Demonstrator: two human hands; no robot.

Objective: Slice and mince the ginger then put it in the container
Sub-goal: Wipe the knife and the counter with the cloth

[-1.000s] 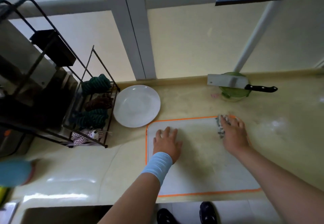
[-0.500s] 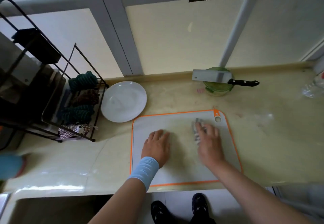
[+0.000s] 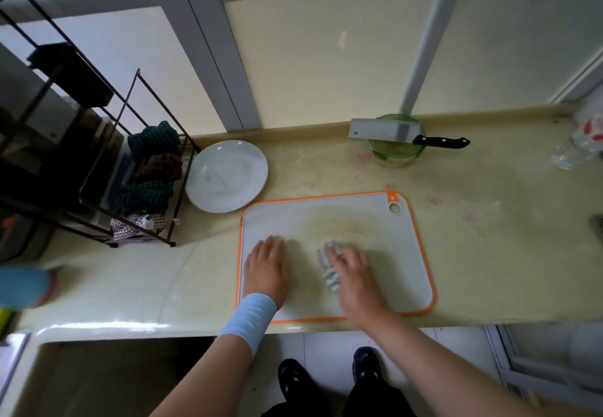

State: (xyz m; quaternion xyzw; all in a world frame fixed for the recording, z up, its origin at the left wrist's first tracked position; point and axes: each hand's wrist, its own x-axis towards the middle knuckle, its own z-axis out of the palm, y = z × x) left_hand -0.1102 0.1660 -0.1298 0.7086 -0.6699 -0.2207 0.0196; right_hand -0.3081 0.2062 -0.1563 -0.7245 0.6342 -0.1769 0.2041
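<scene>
A white cutting board [image 3: 385, 220] with an orange rim lies on the counter in front of me, with a yellowish smear near its middle. My left hand [image 3: 266, 266] rests flat on the board's left part, fingers straight. My right hand [image 3: 355, 273], blurred, presses a grey-and-white cloth [image 3: 328, 273] onto the board just right of the left hand. At the back, a cleaver [image 3: 378, 130] with a black handle lies across the rim of a round green container [image 3: 391, 155]. No ginger piece shows.
A white plate [image 3: 226, 176] sits left of the board's far corner. A black wire rack [image 3: 130, 155] with folded cloths stands at the left. A clear glass jar [image 3: 577, 149] is at the far right. A sink [image 3: 98, 377] lies at the lower left.
My right hand has slid the cloth from the board's far right corner leftward and toward me, close to my left hand. The left hand stays flat on the board.
</scene>
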